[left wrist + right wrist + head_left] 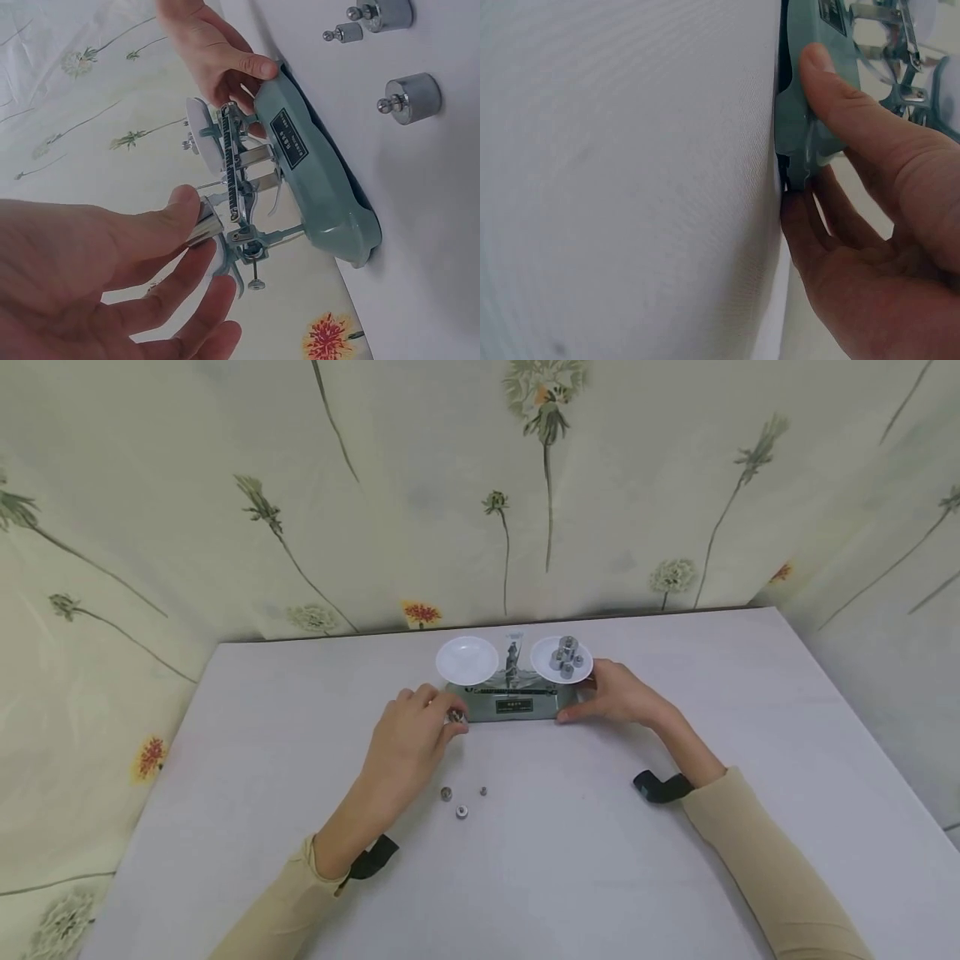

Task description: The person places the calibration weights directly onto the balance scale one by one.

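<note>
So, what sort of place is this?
Probably a simple indoor demonstration or practice spot, though little beyond it shows: a pale table, a dandelion-patterned backdrop behind it, and a balance scale with small metal weights.

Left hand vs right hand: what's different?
The left hand pinches a metal weight; the right hand grips the green balance base.
The left hand is near the base's left end; the right hand is at its right end.
Shared: both are bare, with beige sleeves.

White tbl (562, 877), pale bkgd cloth (420, 543) behind, w/ printed dandelions (673, 577), red-orange flwrs (152, 756)
</note>
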Demonstrator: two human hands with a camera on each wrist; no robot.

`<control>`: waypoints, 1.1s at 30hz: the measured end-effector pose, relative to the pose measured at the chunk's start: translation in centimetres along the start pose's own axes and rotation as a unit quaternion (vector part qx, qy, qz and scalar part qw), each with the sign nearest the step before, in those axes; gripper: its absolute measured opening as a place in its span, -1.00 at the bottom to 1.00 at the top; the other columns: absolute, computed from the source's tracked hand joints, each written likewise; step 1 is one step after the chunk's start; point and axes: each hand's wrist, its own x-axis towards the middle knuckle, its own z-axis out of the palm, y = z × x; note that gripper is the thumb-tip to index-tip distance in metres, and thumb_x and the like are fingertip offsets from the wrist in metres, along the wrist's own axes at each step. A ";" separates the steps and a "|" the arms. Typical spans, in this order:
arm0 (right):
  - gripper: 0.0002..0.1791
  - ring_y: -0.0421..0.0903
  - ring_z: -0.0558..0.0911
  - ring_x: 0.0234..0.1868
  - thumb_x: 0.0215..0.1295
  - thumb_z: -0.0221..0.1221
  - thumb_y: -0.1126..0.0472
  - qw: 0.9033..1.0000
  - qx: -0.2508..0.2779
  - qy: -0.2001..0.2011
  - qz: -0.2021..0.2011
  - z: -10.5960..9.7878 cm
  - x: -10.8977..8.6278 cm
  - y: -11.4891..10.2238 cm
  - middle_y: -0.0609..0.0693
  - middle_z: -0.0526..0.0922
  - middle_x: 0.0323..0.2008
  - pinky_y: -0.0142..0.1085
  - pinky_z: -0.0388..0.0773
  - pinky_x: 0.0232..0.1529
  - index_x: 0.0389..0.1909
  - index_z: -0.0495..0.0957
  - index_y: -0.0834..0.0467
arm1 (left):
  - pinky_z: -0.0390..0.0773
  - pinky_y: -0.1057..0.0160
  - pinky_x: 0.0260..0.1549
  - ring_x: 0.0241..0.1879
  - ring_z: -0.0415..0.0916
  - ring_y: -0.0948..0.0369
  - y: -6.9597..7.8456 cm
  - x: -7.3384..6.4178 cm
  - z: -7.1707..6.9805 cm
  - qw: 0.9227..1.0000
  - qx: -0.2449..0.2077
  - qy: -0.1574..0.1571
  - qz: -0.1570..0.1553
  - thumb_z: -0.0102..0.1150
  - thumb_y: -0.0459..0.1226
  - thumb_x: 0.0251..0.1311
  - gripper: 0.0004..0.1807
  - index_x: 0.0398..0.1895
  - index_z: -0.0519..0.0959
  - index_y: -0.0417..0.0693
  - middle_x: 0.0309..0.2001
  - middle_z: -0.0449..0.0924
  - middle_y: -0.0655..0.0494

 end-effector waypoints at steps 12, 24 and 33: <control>0.00 0.26 0.55 0.48 0.05 0.68 0.11 1.000 0.003 0.001 -0.007 -0.2 -0.1 -0.1 0.19 0.59 0.42 0.22 0.41 0.54 0.50 0.41 0.16 | 0.64 -0.07 0.00 -0.01 0.63 -0.14 0.3 1.1 -0.8 0.999 0.007 0.042 -0.007 0.48 -0.14 0.28 -0.74 -0.03 0.73 0.00 -0.03 0.79 -0.05; -0.02 0.25 0.57 0.46 0.04 0.68 0.11 1.000 0.007 0.000 -0.004 0.0 -0.2 0.0 0.19 0.61 0.40 0.22 0.41 0.54 0.48 0.43 0.17 | 0.57 -0.08 0.04 0.04 0.60 -0.14 0.2 2.1 -0.7 0.998 0.003 0.060 -0.013 0.41 -0.12 0.35 -0.73 0.03 0.72 0.01 0.02 0.76 -0.03; -0.02 0.25 0.57 0.48 0.03 0.69 0.09 1.000 0.005 0.001 -0.004 0.0 0.0 0.1 0.18 0.62 0.39 0.21 0.40 0.55 0.47 0.44 0.17 | 0.55 -0.07 0.04 0.04 0.59 -0.14 0.2 2.9 -0.6 0.997 -0.006 0.073 -0.022 0.41 -0.14 0.35 -0.72 0.05 0.73 0.00 0.04 0.76 -0.04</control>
